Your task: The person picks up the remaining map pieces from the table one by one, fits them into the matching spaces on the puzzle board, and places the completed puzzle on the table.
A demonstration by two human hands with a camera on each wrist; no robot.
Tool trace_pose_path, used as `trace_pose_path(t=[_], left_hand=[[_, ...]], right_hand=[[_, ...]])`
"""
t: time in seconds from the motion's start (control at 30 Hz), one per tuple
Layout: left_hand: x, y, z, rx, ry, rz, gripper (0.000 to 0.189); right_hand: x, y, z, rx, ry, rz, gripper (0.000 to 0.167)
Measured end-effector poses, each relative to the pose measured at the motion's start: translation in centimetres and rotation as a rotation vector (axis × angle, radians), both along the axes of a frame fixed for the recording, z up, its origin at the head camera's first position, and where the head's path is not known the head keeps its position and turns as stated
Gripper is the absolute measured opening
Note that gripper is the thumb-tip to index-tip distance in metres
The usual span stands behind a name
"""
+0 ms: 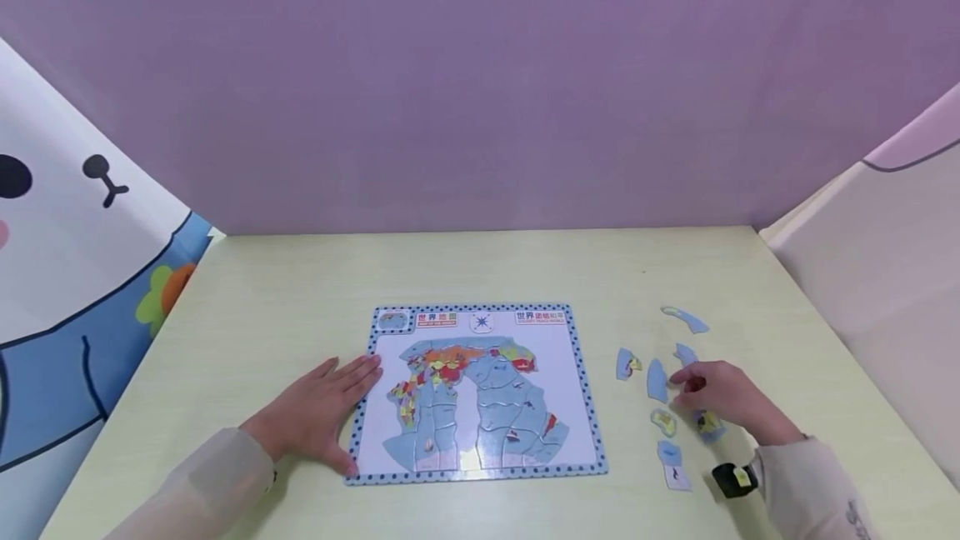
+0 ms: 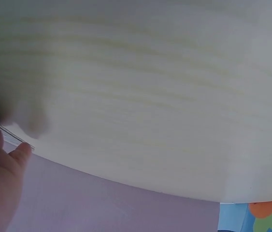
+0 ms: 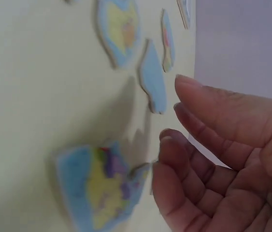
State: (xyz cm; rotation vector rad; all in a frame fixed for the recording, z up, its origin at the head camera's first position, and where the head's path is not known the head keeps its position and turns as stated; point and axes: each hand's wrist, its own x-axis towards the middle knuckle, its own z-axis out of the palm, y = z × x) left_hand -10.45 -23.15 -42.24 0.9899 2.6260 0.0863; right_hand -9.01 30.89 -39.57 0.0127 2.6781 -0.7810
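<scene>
A world-map puzzle board (image 1: 589,407) with a dotted blue border lies on the table, many pieces fitted and white gaps showing. My left hand (image 1: 315,413) rests along its left edge, fingers straight and thumb by the lower corner. Among the loose pieces to the right is my right hand (image 1: 727,397), thumb and fingers loosely bent and apart. Nothing shows between them in the right wrist view. Close by its fingertips lies a plain blue piece (image 1: 657,380). A blue, yellow and purple map piece (image 3: 94,188) sits below the fingers in the right wrist view.
More loose pieces lie around the right hand: a curved blue one (image 1: 686,320) at the far end, a blue-yellow one (image 1: 626,363), a small rounded one (image 1: 663,421) and a blue-white one (image 1: 675,473) nearer. A purple backdrop (image 1: 480,107) stands behind the table.
</scene>
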Motion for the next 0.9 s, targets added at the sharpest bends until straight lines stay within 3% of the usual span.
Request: trace_pose_path(t=[0.37, 0.63, 0.9], left_hand=[[0.5, -0.2, -0.4, 0.008, 0.008, 0.015, 0.131], [0.3, 0.1, -0.1, 0.001, 0.008, 0.009, 0.132], [0.2, 0.2, -0.1, -0.003, -0.006, 0.023, 0.130]], right_hand=[[2.1, -0.8, -1.2, -0.064, -0.008, -0.013, 0.026], [2.6, -1.2, -1.5, 0.003, 0.051, 0.012, 0.028], [2.8, -1.9, -1.5, 0.033, 0.052, -0.020, 0.025]])
